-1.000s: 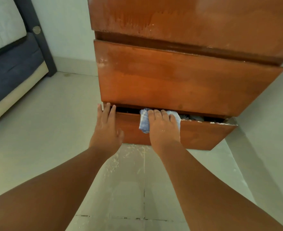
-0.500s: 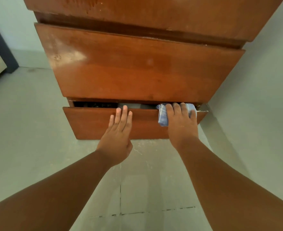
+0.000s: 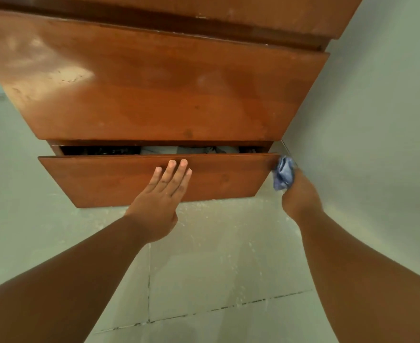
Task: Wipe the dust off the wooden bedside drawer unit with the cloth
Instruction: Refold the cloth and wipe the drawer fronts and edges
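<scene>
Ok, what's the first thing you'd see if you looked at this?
The brown wooden drawer unit fills the top of the view, its bottom drawer pulled slightly open. The left hand lies flat on that drawer's front, and the right hand grips a blue cloth at the drawer's right end, by the wall.

I see soft, even, moderately bright light, with a greenish-grey cast on the floor (image 3: 204,268) and the wall (image 3: 377,120). A pale, hazy sheen sits on the left of the middle drawer front (image 3: 154,95), so the light seems to come from the left, and a fainter patch lies further right. The opening above the bottom drawer (image 3: 129,179) is dark at both ends. The left hand (image 3: 159,201) throws almost no shadow on the wood. The wide lens splays the drawer unit (image 3: 253,11) outward towards the top and stretches the forearms (image 3: 68,280) at the lower corners. Detail is soft everywhere. The cloth (image 3: 283,174) in the right hand (image 3: 300,194) looks smeared.
</scene>
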